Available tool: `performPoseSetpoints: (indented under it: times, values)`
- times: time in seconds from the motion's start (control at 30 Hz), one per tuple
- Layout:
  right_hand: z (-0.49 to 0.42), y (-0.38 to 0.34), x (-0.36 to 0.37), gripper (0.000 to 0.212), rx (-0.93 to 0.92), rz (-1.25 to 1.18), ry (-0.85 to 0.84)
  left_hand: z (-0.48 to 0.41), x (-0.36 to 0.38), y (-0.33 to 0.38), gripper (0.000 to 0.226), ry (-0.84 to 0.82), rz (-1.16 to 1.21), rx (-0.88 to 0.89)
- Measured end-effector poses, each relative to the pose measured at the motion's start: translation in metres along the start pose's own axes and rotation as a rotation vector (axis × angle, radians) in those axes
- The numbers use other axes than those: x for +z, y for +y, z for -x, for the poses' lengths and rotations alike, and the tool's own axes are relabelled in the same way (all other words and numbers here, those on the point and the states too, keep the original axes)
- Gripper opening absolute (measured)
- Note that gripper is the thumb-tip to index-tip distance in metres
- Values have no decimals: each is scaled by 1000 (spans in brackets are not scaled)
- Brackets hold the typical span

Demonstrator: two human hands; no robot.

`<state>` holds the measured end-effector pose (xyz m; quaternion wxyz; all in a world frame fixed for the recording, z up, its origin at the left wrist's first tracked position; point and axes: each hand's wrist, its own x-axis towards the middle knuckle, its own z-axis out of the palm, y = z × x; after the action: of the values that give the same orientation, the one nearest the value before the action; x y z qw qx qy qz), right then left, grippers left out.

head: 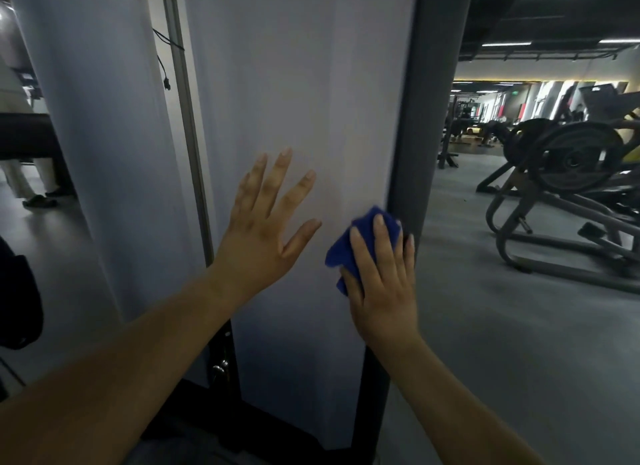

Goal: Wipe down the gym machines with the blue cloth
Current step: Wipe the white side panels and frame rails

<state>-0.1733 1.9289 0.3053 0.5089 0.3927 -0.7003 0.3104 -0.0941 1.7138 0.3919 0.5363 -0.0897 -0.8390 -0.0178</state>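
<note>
Against the nearer of 2 pale upright panels, the centre panel (pixel 298 84) of a gym machine, both of the person's bare hands are laid flat. The left hand (pixel 263 232) rests on the panel with all 5 fingers straight and spread apart, holding nothing. The right hand (pixel 384 284) presses 1 blue cloth (pixel 341 253) onto the panel's right edge, fingers straight and close together over it, not curled round it. The cloth is bunched under the palm and shows above and left of the fingers, just beside the dark grey upright post (pixel 429 118). The second pale panel (pixel 104 118) stands to the left, with 1 black cable (pixel 162 66) hanging between them. On the grey floor (pixel 519 326) at right stands 1 plate-loaded machine (pixel 554 222) carrying at least 2 dark weight plates (pixel 575 160). Far left, 1 other person's legs (pixel 20 177) are visible.
</note>
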Motion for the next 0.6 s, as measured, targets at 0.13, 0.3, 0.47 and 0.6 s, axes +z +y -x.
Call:
performPoseSetpoints:
  times: [0.13,0.3,0.47,0.6]
  values:
    - [50,-2,8,60,38,-15,-71,1,-2,2,68,-10,1,-5]
    - [-16,-8,-1,57,48,3,44,1,1,5,68,-26,22,-45]
    - [-9,-20,11,62,-28,86,18,0,0,3,69,-41,19,-52]
    - [-1,-7,5,68,-183,180,-45,-1,-11,-9,69,-50,-30,23]
